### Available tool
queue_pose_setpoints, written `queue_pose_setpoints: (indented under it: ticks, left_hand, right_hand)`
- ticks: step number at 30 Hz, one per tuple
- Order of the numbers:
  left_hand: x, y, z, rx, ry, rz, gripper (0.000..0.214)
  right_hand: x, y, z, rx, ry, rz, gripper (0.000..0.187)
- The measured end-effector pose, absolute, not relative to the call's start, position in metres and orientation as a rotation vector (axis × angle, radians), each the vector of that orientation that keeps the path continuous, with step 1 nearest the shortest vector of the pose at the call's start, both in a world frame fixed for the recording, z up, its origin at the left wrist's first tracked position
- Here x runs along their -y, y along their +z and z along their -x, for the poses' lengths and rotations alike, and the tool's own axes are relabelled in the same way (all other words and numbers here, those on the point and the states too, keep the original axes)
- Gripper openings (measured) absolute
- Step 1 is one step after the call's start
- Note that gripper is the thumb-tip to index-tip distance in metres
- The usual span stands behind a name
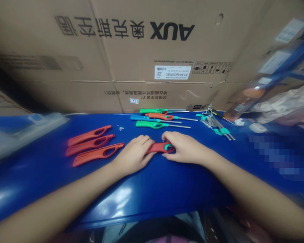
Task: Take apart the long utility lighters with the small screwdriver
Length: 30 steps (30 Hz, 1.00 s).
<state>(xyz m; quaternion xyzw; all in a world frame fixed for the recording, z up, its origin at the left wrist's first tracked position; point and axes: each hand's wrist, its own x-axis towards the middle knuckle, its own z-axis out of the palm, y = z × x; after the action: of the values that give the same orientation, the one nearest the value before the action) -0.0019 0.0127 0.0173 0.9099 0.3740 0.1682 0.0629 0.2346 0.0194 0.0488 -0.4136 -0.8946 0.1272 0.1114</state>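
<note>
Both my hands rest on a blue table top (167, 182) and grip one red lighter body with a teal trigger (160, 147). My left hand (134, 153) wraps its fingers over the left end. My right hand (183, 146) closes over the right end, by the teal trigger. Three empty red-orange handle shells (93, 145) lie to the left of my left hand.
Several finished long-nosed lighters, green, blue and orange (157, 118), lie at the back of the table. A heap of metal rods with teal parts (218, 125) lies at the right. Large cardboard boxes (147, 50) stand behind. A clear plastic tray (22, 131) sits at the left.
</note>
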Motion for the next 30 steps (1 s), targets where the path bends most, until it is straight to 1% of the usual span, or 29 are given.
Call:
queue_pose_setpoints:
  ticks: [3,6,8,13,17,21,26,30]
  left_hand:
    - [-0.018,0.015,0.007,-1.188,0.552,-2.698,0.021]
    - [-0.022,0.015,0.01,-1.211,0.578,-2.66,0.021]
    - [-0.023,0.014,0.011,-1.206,0.604,-2.637,0.021]
    - [-0.022,0.012,0.009,-1.196,0.637,-2.607,0.026]
    - [-0.023,0.011,0.009,-1.187,0.636,-2.624,0.027]
    - [-0.024,0.009,0.009,-1.183,0.642,-2.632,0.03]
    - [-0.025,0.007,0.01,-1.179,0.839,-2.438,0.03]
    - [-0.027,0.009,0.011,-1.247,0.989,-2.239,0.029]
  right_hand:
    - [-0.03,0.048,-0.245,2.564,0.392,1.296,0.027]
    - [-0.041,0.044,-0.253,2.441,0.521,1.396,0.016]
    - [-0.047,0.042,-0.256,2.374,0.595,1.394,0.012]
    - [-0.05,0.037,-0.254,2.358,0.654,1.372,0.024]
    - [-0.05,0.038,-0.254,2.371,0.703,1.403,0.013]
    - [-0.05,0.04,-0.256,2.374,0.667,1.346,0.01]
    - [-0.043,0.043,-0.252,2.384,0.637,1.244,0.004]
    - [-0.038,0.048,-0.25,2.442,0.572,1.215,0.016]
